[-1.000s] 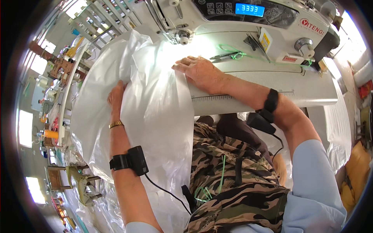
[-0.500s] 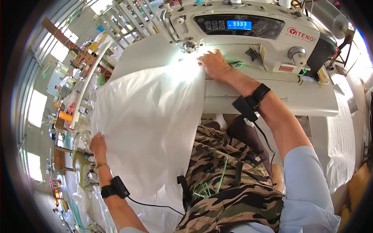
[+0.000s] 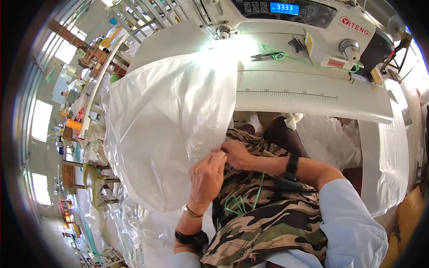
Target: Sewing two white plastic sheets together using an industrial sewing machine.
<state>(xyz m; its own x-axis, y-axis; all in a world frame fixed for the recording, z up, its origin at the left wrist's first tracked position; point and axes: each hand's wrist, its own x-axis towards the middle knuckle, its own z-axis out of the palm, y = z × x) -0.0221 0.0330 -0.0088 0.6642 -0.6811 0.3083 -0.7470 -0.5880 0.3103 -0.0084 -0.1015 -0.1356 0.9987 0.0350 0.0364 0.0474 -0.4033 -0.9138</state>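
A large sheet of white plastic film (image 3: pixel 156 120) hangs from the sewing machine (image 3: pixel 268 20) bed down toward my lap. Its upper end lies under the lit needle area, where glare hides the detail. Along the sheet's right edge, my left hand (image 3: pixel 208 176) and my right hand (image 3: pixel 237 154) meet, both closed on the film. My left hand covers part of the fingertips, so the exact grip is hidden. Thread snips (image 3: pixel 268 56) with green thread rest on the machine bed, right of the needle.
A ruler scale (image 3: pixel 286 94) runs along the table's front edge. Green thread strands (image 3: pixel 237 205) lie on the camouflage apron (image 3: pixel 268 214) over my lap. More plastic film (image 3: pixel 384 165) hangs at the right. A stool (image 3: pixel 94 185) and other benches stand to the left.
My right hand has come down from beside the needle to the sheet's edge. My left hand has crossed rightward from the sheet's left edge to join it. The snips are now uncovered.
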